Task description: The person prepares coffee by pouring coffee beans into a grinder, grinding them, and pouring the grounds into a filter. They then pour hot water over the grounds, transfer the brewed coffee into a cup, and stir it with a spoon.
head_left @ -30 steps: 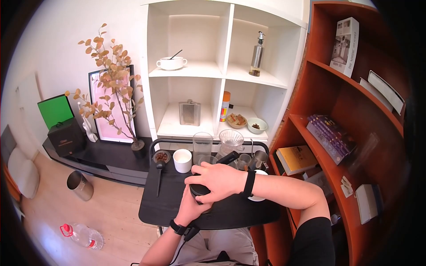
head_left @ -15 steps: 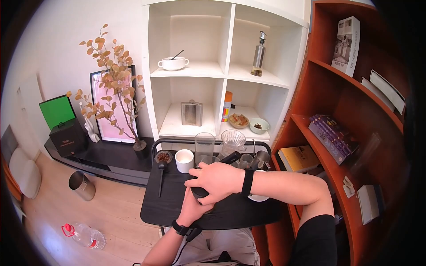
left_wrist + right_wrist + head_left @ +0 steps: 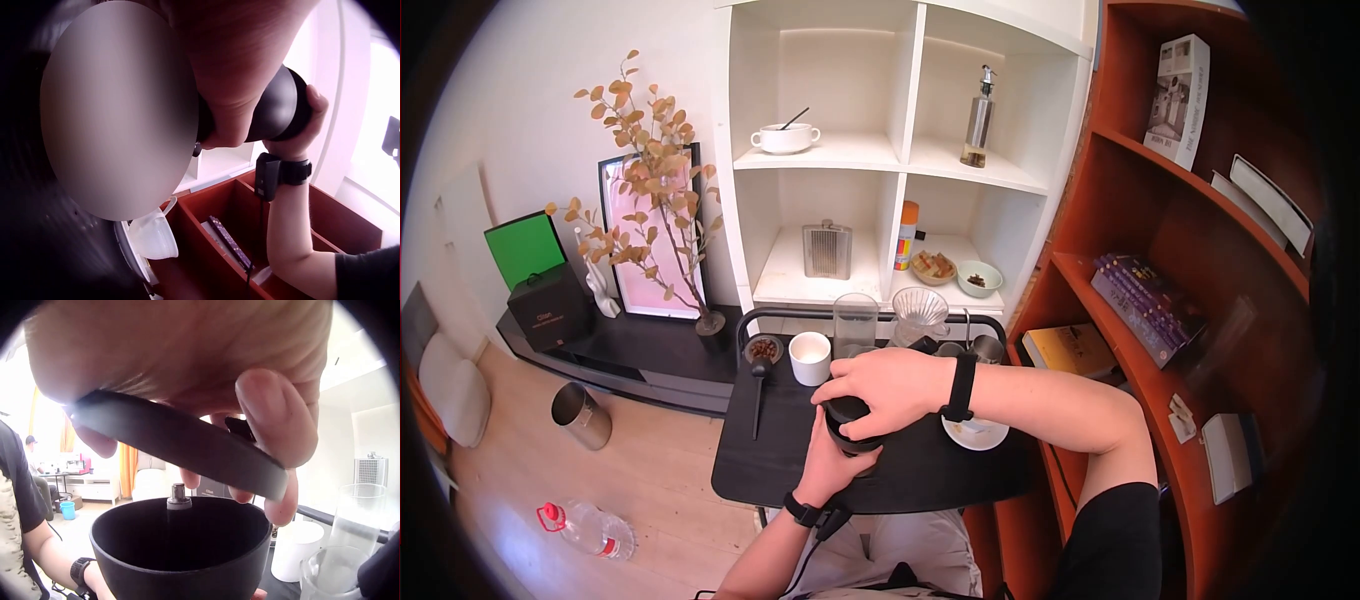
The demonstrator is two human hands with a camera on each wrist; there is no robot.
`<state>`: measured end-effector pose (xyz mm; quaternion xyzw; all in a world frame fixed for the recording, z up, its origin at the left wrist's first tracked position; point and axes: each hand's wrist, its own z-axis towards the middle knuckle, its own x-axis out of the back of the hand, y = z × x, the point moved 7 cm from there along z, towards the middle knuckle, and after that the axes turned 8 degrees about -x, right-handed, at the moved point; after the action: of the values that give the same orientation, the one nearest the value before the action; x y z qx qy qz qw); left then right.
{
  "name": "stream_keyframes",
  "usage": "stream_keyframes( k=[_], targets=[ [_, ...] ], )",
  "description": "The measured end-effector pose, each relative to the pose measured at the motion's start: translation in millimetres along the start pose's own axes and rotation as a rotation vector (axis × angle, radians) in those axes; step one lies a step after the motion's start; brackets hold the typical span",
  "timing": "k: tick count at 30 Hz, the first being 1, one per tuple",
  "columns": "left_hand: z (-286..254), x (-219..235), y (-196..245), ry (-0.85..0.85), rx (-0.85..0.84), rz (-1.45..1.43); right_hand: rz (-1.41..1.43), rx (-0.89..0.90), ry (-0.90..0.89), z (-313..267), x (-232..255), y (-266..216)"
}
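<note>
My left hand (image 3: 835, 468) grips the body of a black manual coffee grinder (image 3: 181, 578) above the tray table. In the right wrist view the hopper is uncovered, with a metal shaft (image 3: 179, 497) standing in its dark inside. Over it, my right hand (image 3: 892, 392) holds the round black lid (image 3: 181, 447) by its edge, tilted, with a gap between lid and hopper rim. The black crank knob (image 3: 923, 345) sticks out past that hand. In the left wrist view, a large blurred grey oval (image 3: 119, 112) beside my fingers hides much of the scene.
On the black tray table (image 3: 770, 470) stand a bowl of beans (image 3: 763, 349), a black scoop (image 3: 759, 385), a white cup (image 3: 810, 360), a tall glass (image 3: 856, 320) and a ribbed glass dripper (image 3: 920, 312). A saucer (image 3: 977, 436) lies under my right forearm. White shelves (image 3: 820, 180) rise behind.
The right hand has shifted slightly with the lid, which is lifted and tilted off the hopper. The crank knob has dropped lower behind the hand, and more of the saucer shows.
</note>
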<state>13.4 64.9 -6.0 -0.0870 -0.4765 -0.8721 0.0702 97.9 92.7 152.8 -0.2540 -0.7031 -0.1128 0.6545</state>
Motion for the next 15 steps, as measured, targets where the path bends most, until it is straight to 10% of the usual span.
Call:
stream_keyframes(
  k=[15],
  targets=[
    [-4, 6, 9, 0.048, -0.063, 0.134, 0.146, -0.427, 0.347, -66, -13, 56]
  ],
)
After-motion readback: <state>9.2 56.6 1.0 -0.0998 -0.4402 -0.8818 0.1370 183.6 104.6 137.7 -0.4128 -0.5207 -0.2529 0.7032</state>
